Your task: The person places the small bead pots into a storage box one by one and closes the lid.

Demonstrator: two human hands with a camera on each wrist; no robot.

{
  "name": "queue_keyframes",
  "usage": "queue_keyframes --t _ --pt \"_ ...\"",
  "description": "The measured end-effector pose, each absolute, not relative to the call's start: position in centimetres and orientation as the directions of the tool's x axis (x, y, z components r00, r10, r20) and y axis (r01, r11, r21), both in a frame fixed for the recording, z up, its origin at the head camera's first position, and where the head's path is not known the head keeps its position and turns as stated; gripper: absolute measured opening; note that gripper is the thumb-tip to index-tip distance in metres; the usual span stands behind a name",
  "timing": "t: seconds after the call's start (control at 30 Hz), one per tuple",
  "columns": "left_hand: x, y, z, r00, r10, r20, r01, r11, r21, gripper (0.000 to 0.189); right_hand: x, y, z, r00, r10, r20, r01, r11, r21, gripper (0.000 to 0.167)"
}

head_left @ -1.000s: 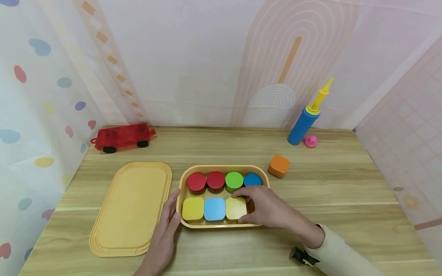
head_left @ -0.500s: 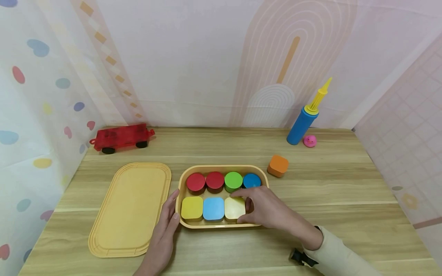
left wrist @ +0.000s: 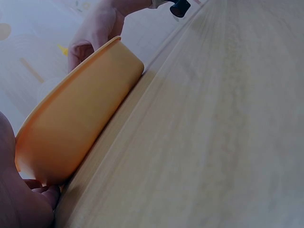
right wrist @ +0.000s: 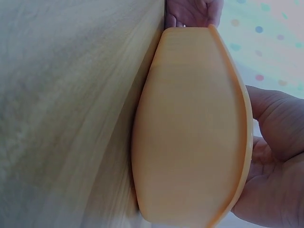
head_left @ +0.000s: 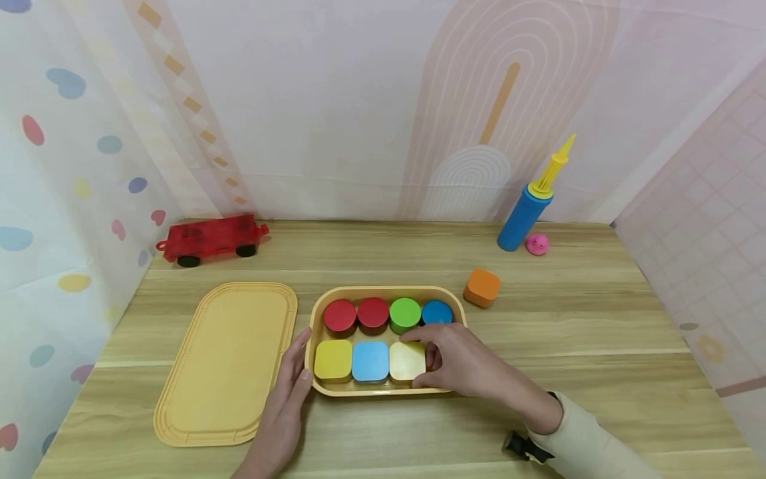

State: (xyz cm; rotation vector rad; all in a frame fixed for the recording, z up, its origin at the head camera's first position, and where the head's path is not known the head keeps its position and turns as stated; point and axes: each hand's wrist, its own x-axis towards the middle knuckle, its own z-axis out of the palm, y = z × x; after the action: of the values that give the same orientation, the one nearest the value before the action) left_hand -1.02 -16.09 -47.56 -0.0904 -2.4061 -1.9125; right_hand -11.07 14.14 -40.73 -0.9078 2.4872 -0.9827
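A shallow yellow-orange box (head_left: 383, 393) sits on the table with two rows of blocks in it. The back row has two red round blocks (head_left: 340, 315), a green one (head_left: 405, 314) and a blue one (head_left: 437, 312). In front are a yellow square block (head_left: 333, 360), a light blue one (head_left: 370, 362) and a pale yellow one (head_left: 407, 361). My right hand (head_left: 463, 359) reaches over the box's right end and pinches the pale yellow block between thumb and finger. My left hand (head_left: 284, 406) touches the box's left end with extended fingers and thumb.
A matching yellow lid (head_left: 224, 364) lies flat to the left. Right of the box is an orange square block (head_left: 482, 288). Farther back stand a red toy wagon (head_left: 212, 238), a blue and yellow hand pump (head_left: 525, 214) and a pink toy duck (head_left: 538, 245), near the patterned cloth wall.
Hardly anything differs. Both hands keep their places at the box, and the view has shifted only slightly.
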Motion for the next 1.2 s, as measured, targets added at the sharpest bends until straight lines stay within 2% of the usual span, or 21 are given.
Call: queue_keyframes --t 0.33,0.83,1.2 --pt "-1.0 -16.1 -47.5 -0.997 0.000 0.081 0.079 0.239 0.968 0.054 -10.9 14.8 -40.3 -0.765 -0.640 -0.066 -0.406 0.560 -0.722 0.058" --pt "-1.0 -16.1 -47.6 -0.995 0.009 0.102 0.101 0.233 0.967 0.054 -10.8 16.3 -40.4 -0.811 -0.583 0.059 -0.392 0.465 -0.794 0.042" --pt "-1.0 -16.1 -47.6 -0.995 0.006 0.100 0.098 0.240 0.966 0.054 -10.8 17.2 -40.3 -0.841 -0.526 0.126 -0.382 0.414 -0.826 0.037"
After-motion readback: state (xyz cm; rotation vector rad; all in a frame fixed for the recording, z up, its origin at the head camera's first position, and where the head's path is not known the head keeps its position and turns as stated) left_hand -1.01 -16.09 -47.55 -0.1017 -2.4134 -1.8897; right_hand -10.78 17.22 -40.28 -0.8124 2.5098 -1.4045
